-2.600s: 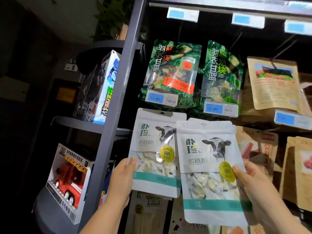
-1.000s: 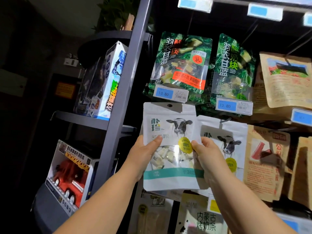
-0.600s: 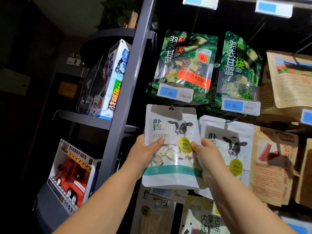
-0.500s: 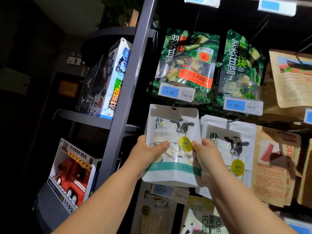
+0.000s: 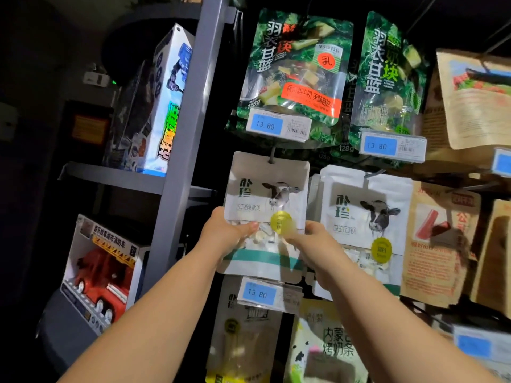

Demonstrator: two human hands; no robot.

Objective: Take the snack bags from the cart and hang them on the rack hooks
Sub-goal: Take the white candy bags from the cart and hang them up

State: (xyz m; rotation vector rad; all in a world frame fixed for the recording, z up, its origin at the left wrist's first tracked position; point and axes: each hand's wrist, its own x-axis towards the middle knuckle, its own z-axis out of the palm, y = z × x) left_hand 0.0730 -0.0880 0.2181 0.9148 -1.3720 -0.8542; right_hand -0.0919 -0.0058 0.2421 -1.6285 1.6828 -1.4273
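Note:
A white snack bag with a cow print and a teal band point(image 5: 265, 194) is held up against the rack. My left hand point(image 5: 224, 233) grips its left edge and my right hand point(image 5: 309, 239) grips its right edge. The bag's top hole sits on a dark rack hook point(image 5: 272, 154). To its right, a second white cow bag point(image 5: 365, 217) hangs on its own hook. The cart is out of view.
Green kale snack bags point(image 5: 293, 70) hang above with blue 13.80 price tags point(image 5: 278, 125). Brown pouches point(image 5: 439, 244) hang at the right. More bags point(image 5: 329, 344) hang below. A grey rack post point(image 5: 190, 134) stands left, with boxed toys point(image 5: 99, 269) on shelves beyond it.
Both hands lifted the left cow bag up and back until its top hole reached the hook. The right cow bag was hung earlier and my right hand moved over to the left bag.

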